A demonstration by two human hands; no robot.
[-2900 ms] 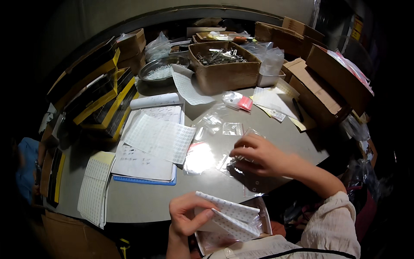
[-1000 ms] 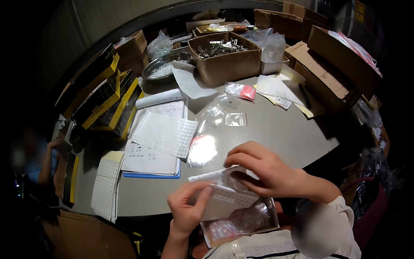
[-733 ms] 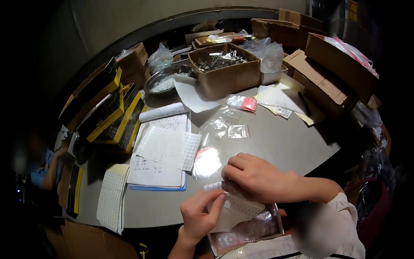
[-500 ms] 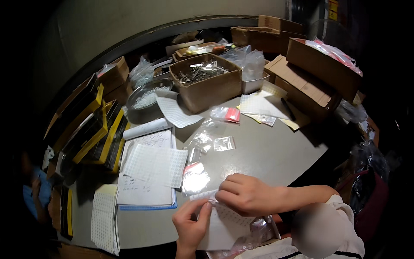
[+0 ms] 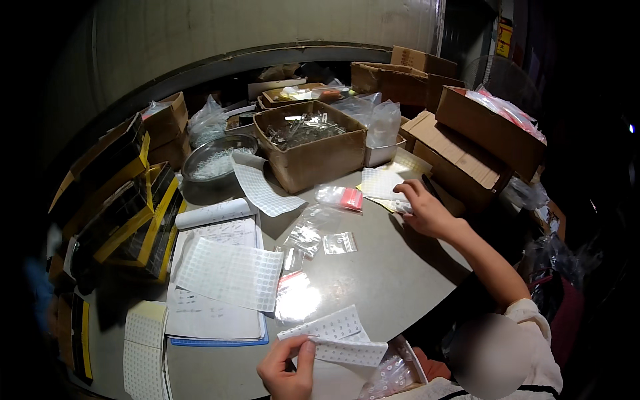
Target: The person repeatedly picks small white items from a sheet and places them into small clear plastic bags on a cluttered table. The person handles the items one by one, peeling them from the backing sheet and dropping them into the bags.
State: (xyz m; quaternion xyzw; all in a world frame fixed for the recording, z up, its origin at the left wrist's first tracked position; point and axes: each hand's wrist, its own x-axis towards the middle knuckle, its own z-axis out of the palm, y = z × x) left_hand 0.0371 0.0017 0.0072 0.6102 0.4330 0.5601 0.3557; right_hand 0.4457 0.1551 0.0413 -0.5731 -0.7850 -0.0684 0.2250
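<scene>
My left hand (image 5: 288,370) is low in the middle of the view, thumb and fingers pinching a folded white label sheet (image 5: 343,333) printed with rows of small marks. Farther off on the right, my right hand (image 5: 427,210) hovers at a pile of white and yellow label sheets (image 5: 380,181). Its fingers are apart and bent, with nothing visible in them; whether the fingertips touch the sheets I cannot tell. A dark pen (image 5: 432,187) lies just beyond that hand. Small clear zip bags (image 5: 340,243) lie on the table between my hands.
An open notebook (image 5: 213,320) with a loose label sheet (image 5: 230,270) on top lies left. Behind stand a carton of metal parts (image 5: 310,157) and a metal bowl of small clear pieces (image 5: 220,160). Black-and-yellow boxes (image 5: 140,227) line the left; cardboard boxes (image 5: 460,150) stand right.
My right hand has left the label sheet at my left hand and moved up and right to the pile of sheets. My left hand keeps hold of its sheet. The view has shifted slightly.
</scene>
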